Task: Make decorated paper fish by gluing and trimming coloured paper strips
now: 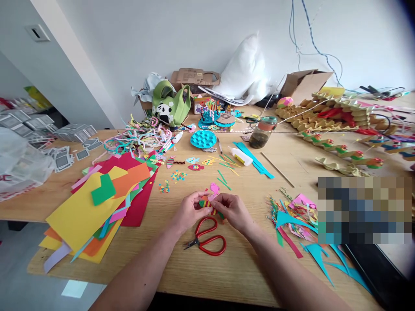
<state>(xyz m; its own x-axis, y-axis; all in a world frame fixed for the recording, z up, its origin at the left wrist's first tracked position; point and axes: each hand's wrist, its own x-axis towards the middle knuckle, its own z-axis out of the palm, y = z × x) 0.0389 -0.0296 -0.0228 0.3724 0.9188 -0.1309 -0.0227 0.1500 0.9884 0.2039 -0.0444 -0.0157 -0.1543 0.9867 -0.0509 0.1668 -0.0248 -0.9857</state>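
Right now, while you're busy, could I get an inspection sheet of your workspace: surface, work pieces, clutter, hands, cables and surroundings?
Surface: wooden table, pale-topped.
Job's things: striped paper piece between the hands; red-handled scissors lying just nearer the wearer; glue bottle on its side, farther back.
Clutter: coloured paper sheets piled at left; paper scraps at right.
Grippers: bare left hand and right hand, both holding the striped piece.
Cables: wall cables hanging at back right.
Surroundings: pale wall; green panda bag; far right pixelated, cannot tell.
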